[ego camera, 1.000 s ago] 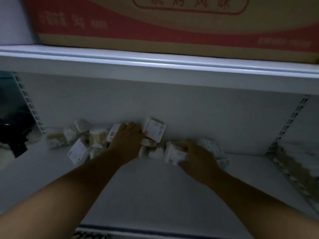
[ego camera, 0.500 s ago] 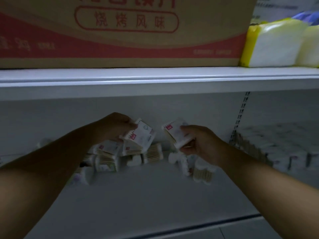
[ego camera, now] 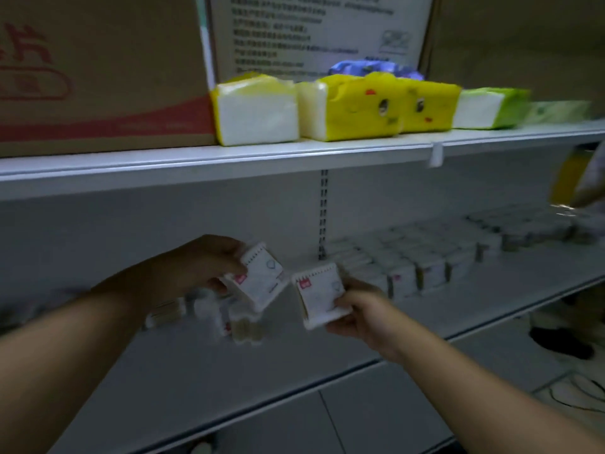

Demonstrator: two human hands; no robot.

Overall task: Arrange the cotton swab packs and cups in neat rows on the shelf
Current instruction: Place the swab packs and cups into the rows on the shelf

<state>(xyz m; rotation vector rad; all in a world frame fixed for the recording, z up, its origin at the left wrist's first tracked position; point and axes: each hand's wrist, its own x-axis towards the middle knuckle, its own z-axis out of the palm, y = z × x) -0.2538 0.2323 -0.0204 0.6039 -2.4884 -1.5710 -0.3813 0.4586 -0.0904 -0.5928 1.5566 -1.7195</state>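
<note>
My left hand [ego camera: 199, 267] grips a white cotton swab pack [ego camera: 262, 278] with a small red label, lifted above the white shelf [ego camera: 262, 381]. Just to its right, my right hand [ego camera: 360, 311] holds a second swab pack [ego camera: 319, 294] by its lower corner. Both packs hang tilted in the air, close together but apart. Under them a loose pile of swab packs [ego camera: 209, 314] lies on the shelf, blurred. Further right, rows of swab packs [ego camera: 425, 260] stand lined up along the shelf.
The upper shelf [ego camera: 294, 155] carries a large cardboard box [ego camera: 98, 77] and yellow and green tissue packs [ego camera: 360, 106]. A slotted upright [ego camera: 323, 214] splits the back wall. At the far right edge another person's hand [ego camera: 589, 194] shows. Floor lies below right.
Both hands lifted a swab pack each off the pile and carried them up and rightward. The view swung right, bringing the tissue packs and the lined-up rows into sight.
</note>
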